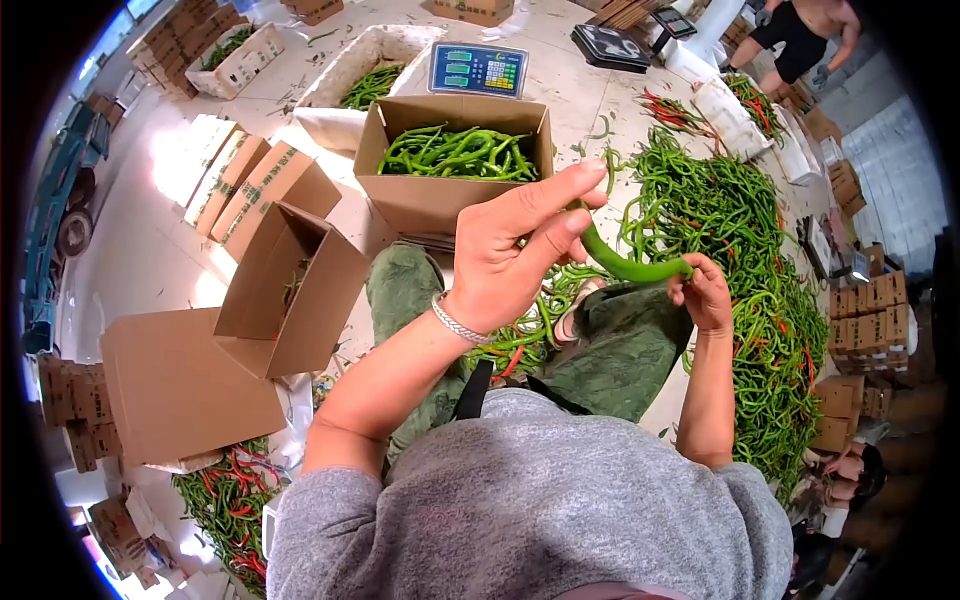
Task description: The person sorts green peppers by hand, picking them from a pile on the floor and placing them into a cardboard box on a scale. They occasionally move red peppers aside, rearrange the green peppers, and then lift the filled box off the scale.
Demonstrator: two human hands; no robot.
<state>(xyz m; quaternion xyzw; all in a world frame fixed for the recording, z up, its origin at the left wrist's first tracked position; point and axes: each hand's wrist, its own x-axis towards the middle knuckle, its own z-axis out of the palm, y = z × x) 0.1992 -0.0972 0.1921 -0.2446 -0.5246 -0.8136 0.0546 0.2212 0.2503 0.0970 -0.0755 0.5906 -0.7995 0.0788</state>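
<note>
Between my two hands, a long curved green chili pepper is held up above my lap. My right hand pinches its right end with bent fingers. The other end lies between the thumb and forefinger of my left hand, which wears a braided bracelet at the wrist. Just beyond my left hand stands an open cardboard box partly filled with green chili peppers. A large heap of green chilies, with some red ones, spreads over the floor on my right.
Behind the box is a scale display beside a white foam box. An open carton and folded cartons stand to the left. More chilies lie at lower left. Other people are at far right.
</note>
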